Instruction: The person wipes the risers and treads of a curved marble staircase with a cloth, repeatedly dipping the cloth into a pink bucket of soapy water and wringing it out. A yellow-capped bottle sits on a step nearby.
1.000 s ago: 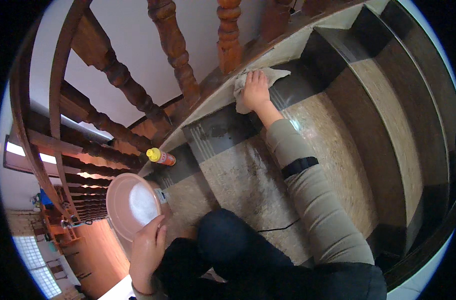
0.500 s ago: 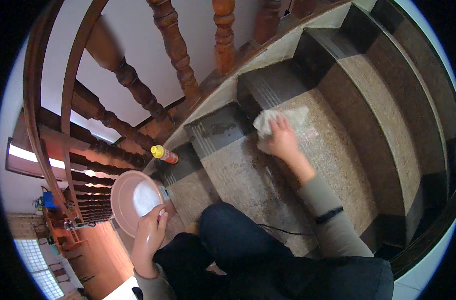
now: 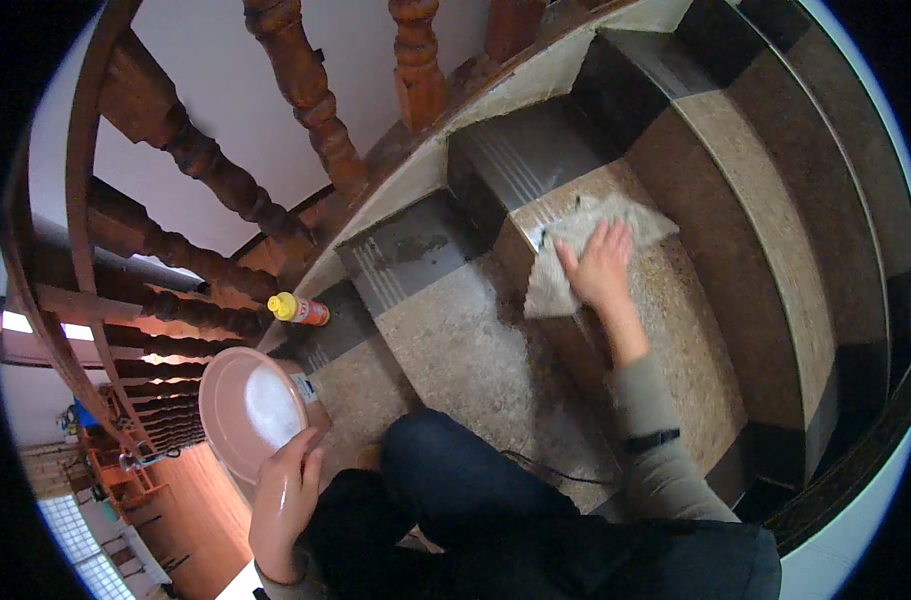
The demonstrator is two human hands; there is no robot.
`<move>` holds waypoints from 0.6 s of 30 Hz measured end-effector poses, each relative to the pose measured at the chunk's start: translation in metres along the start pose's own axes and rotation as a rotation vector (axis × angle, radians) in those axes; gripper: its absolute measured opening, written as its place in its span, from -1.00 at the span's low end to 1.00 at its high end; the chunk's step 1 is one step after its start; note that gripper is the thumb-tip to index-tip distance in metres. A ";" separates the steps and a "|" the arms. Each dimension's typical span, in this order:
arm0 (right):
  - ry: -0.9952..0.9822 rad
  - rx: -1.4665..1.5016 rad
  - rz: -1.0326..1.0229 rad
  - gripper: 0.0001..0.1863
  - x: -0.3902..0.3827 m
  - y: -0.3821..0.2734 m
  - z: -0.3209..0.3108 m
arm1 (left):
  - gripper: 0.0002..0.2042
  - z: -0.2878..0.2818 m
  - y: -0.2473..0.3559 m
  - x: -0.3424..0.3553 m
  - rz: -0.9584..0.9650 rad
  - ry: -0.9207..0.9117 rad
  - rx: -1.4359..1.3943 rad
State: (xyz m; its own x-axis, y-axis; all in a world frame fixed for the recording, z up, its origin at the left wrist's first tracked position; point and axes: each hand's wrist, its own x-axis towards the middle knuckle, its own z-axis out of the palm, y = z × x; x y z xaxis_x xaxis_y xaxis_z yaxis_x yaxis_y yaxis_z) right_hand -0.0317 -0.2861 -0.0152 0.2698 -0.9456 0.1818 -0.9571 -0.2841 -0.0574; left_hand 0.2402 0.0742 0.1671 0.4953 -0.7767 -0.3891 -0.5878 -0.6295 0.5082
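My right hand (image 3: pixel 598 265) presses a crumpled pale grey cloth (image 3: pixel 550 290) onto a speckled beige stair tread (image 3: pixel 675 340), its fingers slightly bent over the fabric. At the lower left, my left hand (image 3: pixel 285 490) grips the rim of a pink plastic bucket (image 3: pixel 230 395), which has white foam inside. Just above the bucket, a bottle with a yellow cap and red label (image 3: pixel 297 308) stands on a dark strip of a lower step (image 3: pixel 335 320). The step beside my knee looks wet.
Curved stairs with dark edge bands rise to the right (image 3: pixel 755 200). A wooden balustrade (image 3: pixel 305 80) runs along the upper left, with a wood floor (image 3: pixel 190 500) below it. My bent knee (image 3: pixel 425 450) rests low in the middle. A black cord (image 3: pixel 565 473) lies on the step.
My right hand has moved the cloth from the dark upper edge of the step down and rightward onto the beige tread. My left hand has stayed at the bucket's rim.
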 end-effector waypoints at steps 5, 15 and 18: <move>0.007 0.028 -0.119 -0.01 0.115 -0.008 0.016 | -0.76 0.000 -0.002 0.004 -0.045 -0.012 0.019; 0.018 0.040 -0.192 0.06 0.147 -0.135 0.043 | -0.78 -0.002 -0.023 -0.005 -0.006 0.053 0.018; 0.136 -0.124 -0.126 0.01 0.147 -0.178 0.048 | -0.77 0.001 -0.023 -0.001 0.037 0.031 0.007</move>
State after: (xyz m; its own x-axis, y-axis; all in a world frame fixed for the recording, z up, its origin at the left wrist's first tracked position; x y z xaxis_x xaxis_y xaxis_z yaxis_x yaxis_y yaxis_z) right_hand 0.1829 -0.3818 -0.0251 0.3795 -0.8712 0.3114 -0.9246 -0.3691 0.0941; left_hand 0.2521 0.0896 0.1554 0.4925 -0.7987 -0.3458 -0.6107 -0.6002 0.5165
